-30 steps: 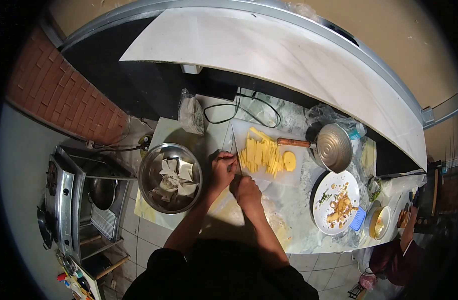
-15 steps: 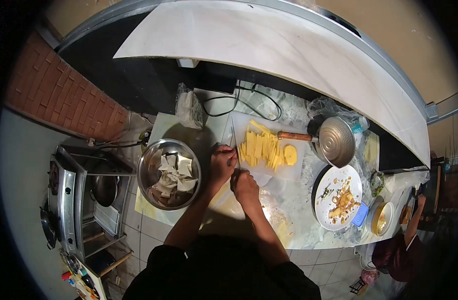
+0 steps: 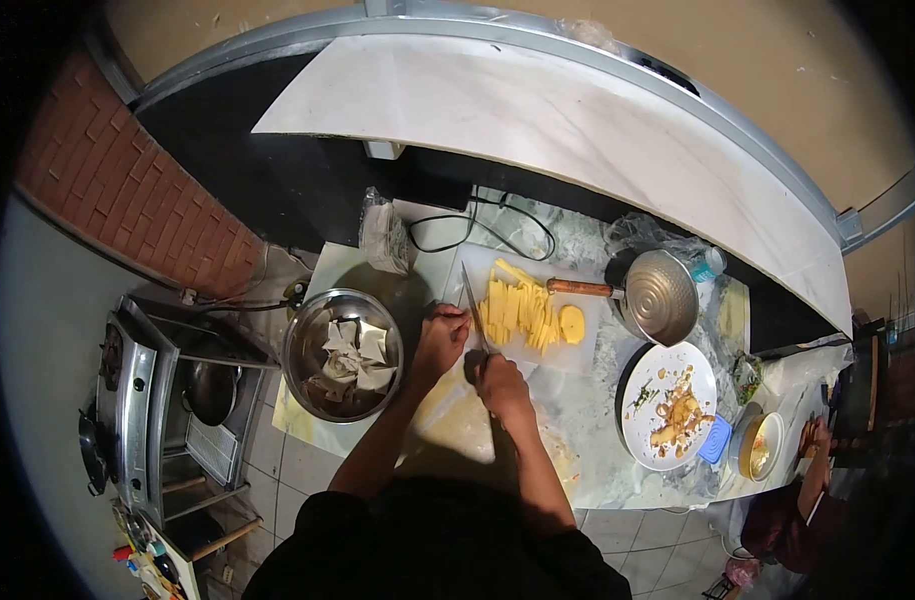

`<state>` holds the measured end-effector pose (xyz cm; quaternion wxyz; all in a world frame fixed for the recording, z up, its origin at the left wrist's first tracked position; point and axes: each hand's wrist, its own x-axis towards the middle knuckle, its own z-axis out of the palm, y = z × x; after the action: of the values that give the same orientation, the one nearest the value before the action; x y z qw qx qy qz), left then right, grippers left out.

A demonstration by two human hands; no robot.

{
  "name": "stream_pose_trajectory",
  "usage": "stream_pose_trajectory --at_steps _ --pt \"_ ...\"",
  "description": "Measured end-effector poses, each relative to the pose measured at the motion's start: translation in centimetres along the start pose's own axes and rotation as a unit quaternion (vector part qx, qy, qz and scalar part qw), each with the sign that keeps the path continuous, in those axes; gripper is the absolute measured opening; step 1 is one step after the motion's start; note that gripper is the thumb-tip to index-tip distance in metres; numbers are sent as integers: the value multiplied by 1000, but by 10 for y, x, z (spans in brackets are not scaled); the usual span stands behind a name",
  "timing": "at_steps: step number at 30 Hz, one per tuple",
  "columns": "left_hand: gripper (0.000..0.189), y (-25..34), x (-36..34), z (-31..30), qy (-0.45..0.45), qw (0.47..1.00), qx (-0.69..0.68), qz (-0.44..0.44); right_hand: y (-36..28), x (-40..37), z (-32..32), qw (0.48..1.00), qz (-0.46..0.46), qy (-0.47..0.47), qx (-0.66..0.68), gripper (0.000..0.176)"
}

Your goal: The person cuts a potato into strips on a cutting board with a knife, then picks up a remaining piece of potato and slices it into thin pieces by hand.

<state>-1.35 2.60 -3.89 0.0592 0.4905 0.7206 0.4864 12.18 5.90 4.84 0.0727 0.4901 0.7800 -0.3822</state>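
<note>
My right hand [image 3: 503,388] is closed around the handle of a kitchen knife [image 3: 474,306], whose blade points away from me along the left side of a white cutting board [image 3: 580,358]. My left hand [image 3: 441,338] is just left of the blade with its fingers pressed together at the board's edge; what they hold, if anything, is hidden. Pale yellow potato strips [image 3: 517,308] lie in a heap on the board right of the blade. Beside them is a rounded cut piece of potato [image 3: 572,324].
Left stands a steel bowl [image 3: 295,372] of pale folded sheets. Right of the board are a hammered saucepan [image 3: 661,297], its handle over the board, and a white plate [image 3: 639,443] of peelings with a blue item [image 3: 715,440]. A co-worker's arm [image 3: 815,470] shows far right.
My right hand has moved away from my left hand, and the knife blade now shows clearly between left hand and potato strips. The view has shifted slightly. The co-worker's hand has moved down.
</note>
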Motion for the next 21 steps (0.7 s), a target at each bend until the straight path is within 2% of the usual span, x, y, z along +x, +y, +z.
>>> stream_pose_trajectory --at_steps 7,9,12,16,18,21 --pt "14 -3 -2 -1 -22 997 -54 -48 -5 17 4 999 22 -36 -2 22" --pt "14 -2 -2 -1 -38 998 -9 -42 -2 15 12 1000 6 6 -17 20" --pt "17 0 -3 4 2 997 -50 -66 -1 10 23 999 -8 15 -45 21" --pt "18 -1 -2 2 0 995 -72 -71 4 8 39 998 -7 56 -39 23" --pt "18 1 -1 0 -24 998 -30 -43 5 8 42 996 -1 77 -37 25" --pt "18 7 0 -2 -14 998 -36 -52 11 8 45 994 -19 95 -51 28"
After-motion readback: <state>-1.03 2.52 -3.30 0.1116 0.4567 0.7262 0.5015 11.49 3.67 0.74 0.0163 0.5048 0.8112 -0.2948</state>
